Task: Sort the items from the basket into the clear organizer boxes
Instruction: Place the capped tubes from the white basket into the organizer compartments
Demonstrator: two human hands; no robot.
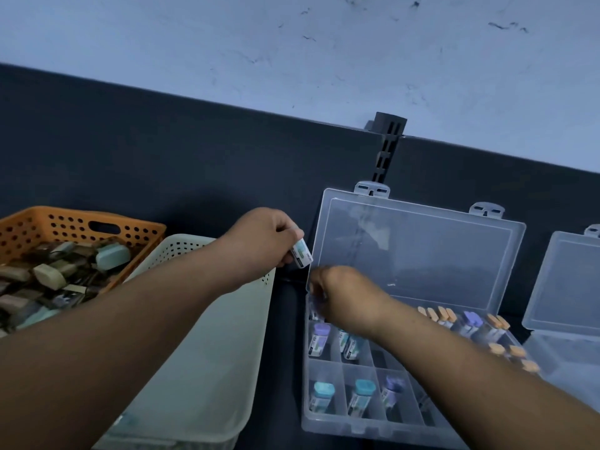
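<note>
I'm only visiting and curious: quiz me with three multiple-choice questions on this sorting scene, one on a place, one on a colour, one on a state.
1. Where is the basket full of items? A far left; B far right; C centre.
2. Its colour? A white; B orange; C purple.
3. The lid of the partly filled organizer is: A shut; B missing; C open.
Answers: 1 A, it sits left of the pale basket. 2 B, its perforated walls are orange. 3 C, the lid stands raised behind the compartments.
</note>
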